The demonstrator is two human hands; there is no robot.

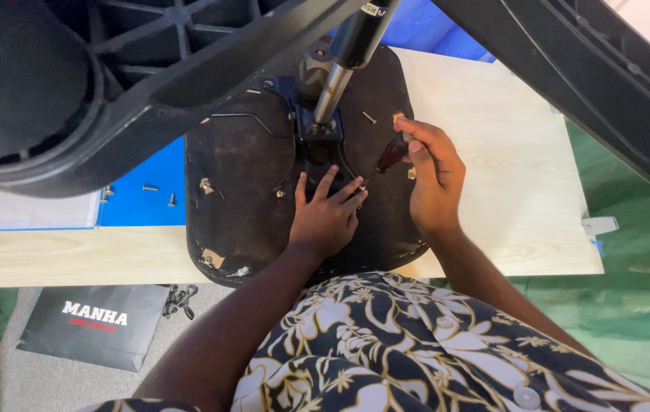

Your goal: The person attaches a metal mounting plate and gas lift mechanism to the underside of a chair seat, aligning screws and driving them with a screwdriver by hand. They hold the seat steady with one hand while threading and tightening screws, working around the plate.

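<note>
one upturned chair seat (pixel 248 198), one screwdriver (pixel 391 153) over it, two loose screws (pixel 150 188) left of the seat, one black bag (pixel 94 324) below.

We see a seat underside (pixel 248 183) covered in matt black cloth, scuffed and dusty. From its middle rises a gas cylinder (pixel 344 57), glossy black above, bright polished metal below. The chair base (pixel 149 84) looks like matt moulded black plastic. The table (pixel 493 152) is pale wood with a smooth grain. Our right hand (pixel 435 179) grips a screwdriver (pixel 391 152) with a glossy dark red plastic handle. Small screws (pixel 149 188) shine like metal.
</note>
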